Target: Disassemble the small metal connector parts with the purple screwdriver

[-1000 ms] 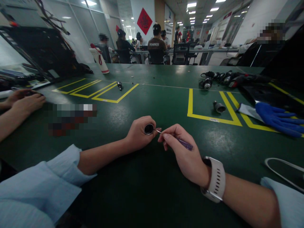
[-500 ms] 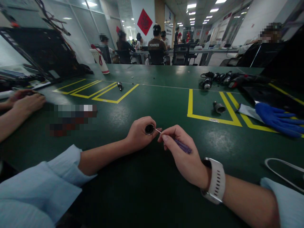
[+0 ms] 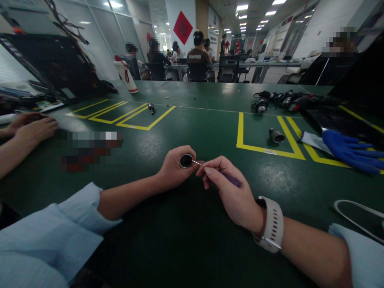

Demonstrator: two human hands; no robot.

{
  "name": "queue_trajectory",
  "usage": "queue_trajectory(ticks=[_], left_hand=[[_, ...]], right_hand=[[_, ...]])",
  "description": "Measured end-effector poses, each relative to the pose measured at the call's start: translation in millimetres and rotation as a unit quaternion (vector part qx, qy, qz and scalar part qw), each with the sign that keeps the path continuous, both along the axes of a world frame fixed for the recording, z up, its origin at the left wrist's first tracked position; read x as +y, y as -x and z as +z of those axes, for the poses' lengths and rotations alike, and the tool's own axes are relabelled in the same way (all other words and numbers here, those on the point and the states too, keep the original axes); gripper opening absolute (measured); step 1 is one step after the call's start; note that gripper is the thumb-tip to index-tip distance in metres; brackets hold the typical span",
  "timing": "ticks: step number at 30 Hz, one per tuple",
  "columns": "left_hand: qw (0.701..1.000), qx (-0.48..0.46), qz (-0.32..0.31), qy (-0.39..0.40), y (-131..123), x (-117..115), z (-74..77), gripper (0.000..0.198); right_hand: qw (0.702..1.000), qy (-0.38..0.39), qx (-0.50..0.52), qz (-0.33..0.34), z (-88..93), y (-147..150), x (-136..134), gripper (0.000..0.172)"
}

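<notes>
My left hand (image 3: 175, 168) is wrapped round a hollow cylindrical part (image 3: 186, 161), its dark round opening and metal rim facing me. In my right hand (image 3: 231, 188) is a small screwdriver (image 3: 230, 179) with a purple handle, pinched between thumb and fingers. Its thin metal shaft points left and meets the rim of the opening; whether the tip is inside or only touching the edge I cannot tell. Most of the part is hidden by my left fingers. Both hands are just above the green table (image 3: 180, 244).
A metal socket-like part (image 3: 276, 135) lies inside yellow tape at the right, near a blue glove (image 3: 351, 150). Farther back are dark cabled parts (image 3: 261, 105) and a small metal part (image 3: 151, 109). Another person's hands (image 3: 36, 130) rest at the left. A white cable (image 3: 357, 205) lies right.
My left hand has shifted slightly left and up, with the part's opening turned a little more toward me. My right hand and the screwdriver have followed slightly leftward.
</notes>
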State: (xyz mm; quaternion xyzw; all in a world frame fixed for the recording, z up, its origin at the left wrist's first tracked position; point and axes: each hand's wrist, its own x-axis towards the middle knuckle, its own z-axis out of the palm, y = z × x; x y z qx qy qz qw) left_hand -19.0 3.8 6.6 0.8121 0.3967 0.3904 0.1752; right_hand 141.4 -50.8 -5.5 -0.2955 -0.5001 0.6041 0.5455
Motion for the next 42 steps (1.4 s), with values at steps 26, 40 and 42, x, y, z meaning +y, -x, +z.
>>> queue_trajectory(ticks=[26, 40, 42], left_hand=[[0.997, 0.043, -0.042, -0.054, 0, -2, -3.4, 0.014], [1.000, 0.002, -0.030, -0.003, -1, 0, -2.0, 0.018], [1.000, 0.003, -0.023, -0.005, -1, 0, -2.4, 0.017]], right_hand=[[0.999, -0.009, -0.048, -0.018, 5.9, -1, 1, 0.009], [0.994, -0.074, -0.066, -0.035, 4.2, -7, -1, 0.009], [0.982, -0.135, -0.120, -0.049, 6.4, -9, -6, 0.009]])
